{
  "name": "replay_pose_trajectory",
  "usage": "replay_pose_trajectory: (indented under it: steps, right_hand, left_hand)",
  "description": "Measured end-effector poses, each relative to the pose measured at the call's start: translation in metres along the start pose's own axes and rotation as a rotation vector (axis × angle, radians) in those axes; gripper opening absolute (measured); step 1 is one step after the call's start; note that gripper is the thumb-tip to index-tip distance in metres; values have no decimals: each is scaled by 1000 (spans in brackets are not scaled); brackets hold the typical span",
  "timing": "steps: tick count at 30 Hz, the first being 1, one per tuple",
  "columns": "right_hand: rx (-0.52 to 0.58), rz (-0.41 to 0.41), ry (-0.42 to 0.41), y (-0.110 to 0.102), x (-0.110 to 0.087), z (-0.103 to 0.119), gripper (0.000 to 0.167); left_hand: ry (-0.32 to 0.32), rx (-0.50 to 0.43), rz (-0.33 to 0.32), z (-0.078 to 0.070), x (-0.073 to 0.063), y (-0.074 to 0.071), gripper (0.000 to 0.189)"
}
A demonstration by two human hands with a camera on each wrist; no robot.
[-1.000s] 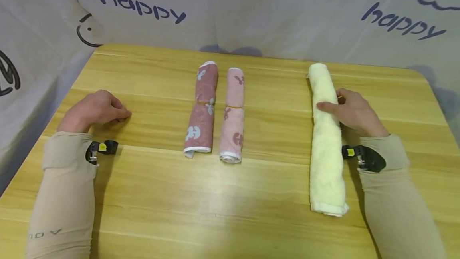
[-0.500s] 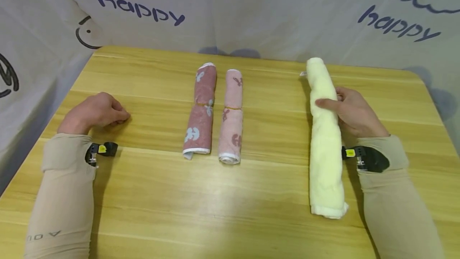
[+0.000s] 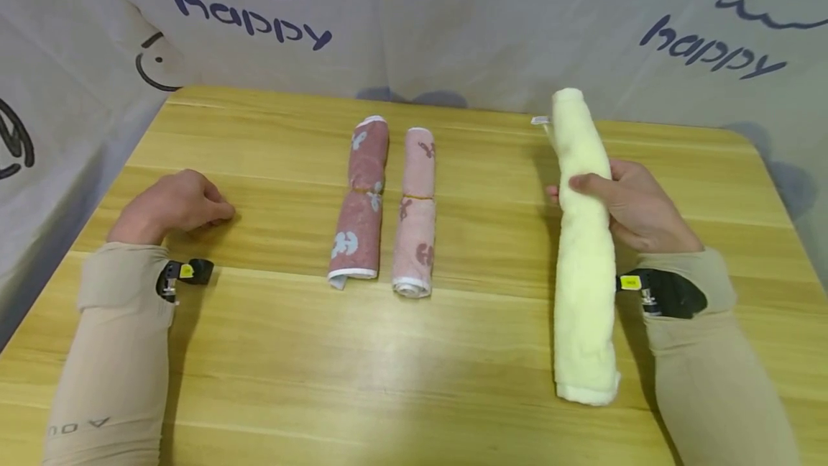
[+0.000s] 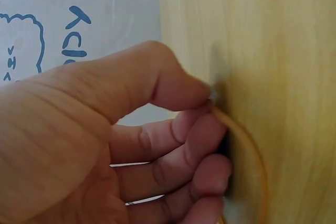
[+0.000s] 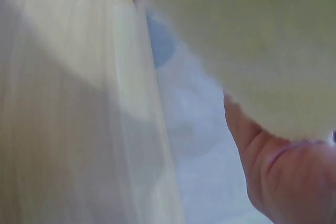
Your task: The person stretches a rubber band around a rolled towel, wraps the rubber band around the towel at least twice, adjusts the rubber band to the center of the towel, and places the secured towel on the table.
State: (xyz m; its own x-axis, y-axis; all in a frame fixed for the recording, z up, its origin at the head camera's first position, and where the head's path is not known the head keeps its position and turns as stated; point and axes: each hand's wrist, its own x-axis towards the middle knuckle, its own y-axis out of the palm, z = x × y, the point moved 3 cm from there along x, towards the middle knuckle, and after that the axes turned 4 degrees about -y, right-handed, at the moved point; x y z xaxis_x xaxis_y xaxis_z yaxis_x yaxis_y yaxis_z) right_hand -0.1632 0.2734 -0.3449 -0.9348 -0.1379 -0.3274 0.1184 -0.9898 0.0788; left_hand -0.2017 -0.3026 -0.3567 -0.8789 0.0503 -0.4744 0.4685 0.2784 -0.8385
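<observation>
A rolled pale yellow towel (image 3: 584,293) is gripped near its middle by my right hand (image 3: 647,214), the thumb across the top and a fingertip showing on the far side. The roll's far end is raised off the table, and a small white tag sticks out there. In the right wrist view the towel (image 5: 262,40) fills the upper right, hiding most of the fingers. On the left side of the table my left hand (image 3: 177,201) pinches a thin orange-tan rubber band (image 4: 251,139) between thumb and fingertips. Part of that band is hidden behind the fingers.
Mid-table lie two rolled towels, a dusky rose one (image 3: 362,236) and a light pink one (image 3: 415,243), each with a thin band round its middle. The wooden table (image 3: 310,380) ends at a white printed cloth (image 3: 453,27) behind.
My right hand has closed further round the yellow towel, and its far end has risen off the table. My left hand stays in place.
</observation>
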Motion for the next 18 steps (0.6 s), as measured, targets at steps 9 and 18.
replay_pose_trajectory:
  steps: [9,18]
  right_hand:
    - [76,21,-118,24,-8,8,48]
    - [260,19,-204,39,-14,12,37]
  left_hand:
    - [-4,-20,-133,0,3,-1,31]
    - [14,-39,-196,-5,6,2,24]
